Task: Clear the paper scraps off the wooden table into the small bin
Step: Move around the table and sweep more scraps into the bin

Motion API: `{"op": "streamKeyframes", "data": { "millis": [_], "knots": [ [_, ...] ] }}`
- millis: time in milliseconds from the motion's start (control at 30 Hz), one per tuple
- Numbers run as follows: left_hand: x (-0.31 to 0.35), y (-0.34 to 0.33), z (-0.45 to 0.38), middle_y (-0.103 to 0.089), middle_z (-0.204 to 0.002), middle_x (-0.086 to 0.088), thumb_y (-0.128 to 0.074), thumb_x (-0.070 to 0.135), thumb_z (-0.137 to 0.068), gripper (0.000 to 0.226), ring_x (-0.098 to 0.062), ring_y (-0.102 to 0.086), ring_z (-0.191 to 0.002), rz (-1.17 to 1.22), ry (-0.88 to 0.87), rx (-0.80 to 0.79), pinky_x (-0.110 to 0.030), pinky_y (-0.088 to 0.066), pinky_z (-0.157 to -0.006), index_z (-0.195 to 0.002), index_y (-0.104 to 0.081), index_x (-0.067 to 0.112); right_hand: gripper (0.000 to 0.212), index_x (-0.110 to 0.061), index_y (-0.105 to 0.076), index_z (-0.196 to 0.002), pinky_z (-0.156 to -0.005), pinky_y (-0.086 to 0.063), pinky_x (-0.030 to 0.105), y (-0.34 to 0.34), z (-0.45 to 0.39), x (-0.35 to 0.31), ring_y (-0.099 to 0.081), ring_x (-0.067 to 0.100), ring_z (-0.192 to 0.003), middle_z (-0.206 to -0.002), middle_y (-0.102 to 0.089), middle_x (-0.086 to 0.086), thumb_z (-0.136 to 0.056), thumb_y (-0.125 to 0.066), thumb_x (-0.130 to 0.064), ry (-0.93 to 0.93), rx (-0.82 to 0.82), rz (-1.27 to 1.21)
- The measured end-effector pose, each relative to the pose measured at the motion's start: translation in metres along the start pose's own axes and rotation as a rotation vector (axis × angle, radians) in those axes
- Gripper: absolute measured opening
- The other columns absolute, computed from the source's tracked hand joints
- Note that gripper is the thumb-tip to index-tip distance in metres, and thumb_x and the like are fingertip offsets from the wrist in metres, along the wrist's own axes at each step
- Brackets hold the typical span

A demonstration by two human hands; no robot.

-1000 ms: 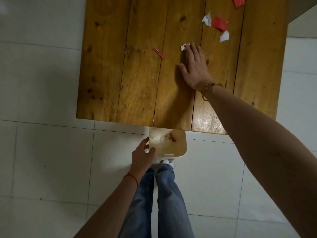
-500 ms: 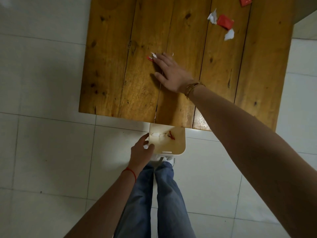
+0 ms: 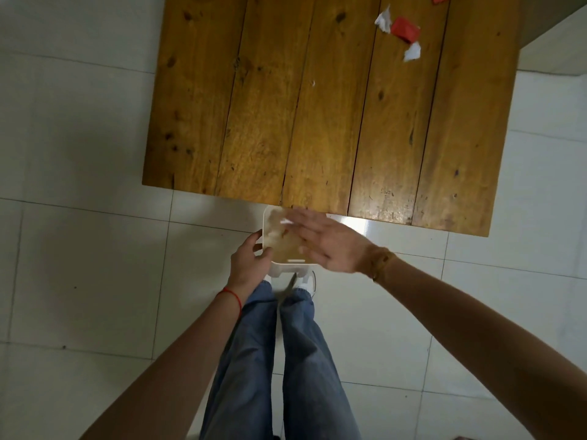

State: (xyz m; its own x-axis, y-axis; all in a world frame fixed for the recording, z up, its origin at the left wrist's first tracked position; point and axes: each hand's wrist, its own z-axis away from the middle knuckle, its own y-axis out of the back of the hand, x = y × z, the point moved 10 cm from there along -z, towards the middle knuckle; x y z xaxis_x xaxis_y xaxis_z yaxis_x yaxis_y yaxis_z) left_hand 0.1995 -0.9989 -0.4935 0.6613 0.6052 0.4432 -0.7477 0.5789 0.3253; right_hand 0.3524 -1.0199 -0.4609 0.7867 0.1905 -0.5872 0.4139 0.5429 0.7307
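Bin (image 3: 287,269) interior behind blurred right hand (image 3: 330,246)

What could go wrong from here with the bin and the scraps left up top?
1. The small bin is held by the left hand alone, below the table edge; a shaky grip could tip it.
2. The right hand is blurred over the bin, so scraps may miss.
3. The red scrap and white scraps lie far back.

I take this for a plain room in a home: pale glossy floor tiles (image 3: 79,249) under a worn plank wooden table (image 3: 317,122).
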Motion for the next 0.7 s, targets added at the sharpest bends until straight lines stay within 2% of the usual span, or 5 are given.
{"op": "streamKeyframes", "data": {
  "millis": [200,400,533,633,700],
  "knots": [
    [-0.007,-0.003,0.008,-0.068,-0.113,-0.005,-0.053,0.025,-0.077,0.053,-0.022,-0.067,-0.102,0.031,0.011,-0.007,-0.044,-0.056,-0.09,-0.13,-0.057,0.024,0.052,-0.016,-0.035,-0.148,-0.119,-0.022,0.033,-0.015,0.026,-0.016,-0.024,0.021,-0.146,-0.158,-0.028,0.007,-0.102,-0.028,-0.039,-0.041,0.045,-0.102],
    [0.0,0.003,0.031,-0.067,-0.116,-0.006,-0.055,0.02,-0.085,0.048,-0.024,-0.066,-0.101,-0.001,-0.015,0.026,-0.043,-0.055,-0.092,-0.132,-0.056,0.021,0.036,-0.011,-0.055,-0.131,-0.108,-0.035,0.031,0.036,0.043,-0.013,-0.046,0.023,-0.125,-0.136,-0.054,0.008,-0.1,-0.043,-0.025,-0.169,0.325,-0.11],
    [0.015,0.015,0.06,-0.067,-0.117,-0.004,-0.055,0.018,-0.086,0.047,-0.017,-0.062,-0.097,-0.061,-0.081,0.064,-0.027,-0.05,-0.086,-0.134,-0.055,0.021,0.033,-0.009,-0.057,-0.128,-0.102,-0.036,0.028,0.061,0.067,-0.018,-0.05,0.024,-0.115,-0.122,-0.061,0.007,-0.096,-0.05,-0.017,-0.293,0.481,-0.127],
    [0.036,0.025,0.086,-0.069,-0.113,-0.004,-0.055,0.016,-0.087,0.045,-0.011,-0.059,-0.09,-0.118,-0.161,0.094,-0.013,-0.042,-0.074,-0.132,-0.057,0.019,0.033,-0.009,-0.056,-0.129,-0.102,-0.04,0.033,0.072,0.091,-0.032,-0.05,0.024,-0.118,-0.124,-0.06,0.006,-0.097,-0.049,-0.018,-0.359,0.547,-0.18],
    [0.049,0.031,0.104,-0.07,-0.112,-0.004,-0.055,0.017,-0.086,0.044,-0.011,-0.06,-0.088,-0.134,-0.202,0.096,-0.011,-0.041,-0.069,-0.131,-0.058,0.018,0.034,-0.01,-0.056,-0.129,-0.103,-0.04,0.033,0.079,0.108,-0.044,-0.048,0.022,-0.121,-0.127,-0.059,0.006,-0.098,-0.049,-0.02,-0.413,0.58,-0.201]
  ]
}}
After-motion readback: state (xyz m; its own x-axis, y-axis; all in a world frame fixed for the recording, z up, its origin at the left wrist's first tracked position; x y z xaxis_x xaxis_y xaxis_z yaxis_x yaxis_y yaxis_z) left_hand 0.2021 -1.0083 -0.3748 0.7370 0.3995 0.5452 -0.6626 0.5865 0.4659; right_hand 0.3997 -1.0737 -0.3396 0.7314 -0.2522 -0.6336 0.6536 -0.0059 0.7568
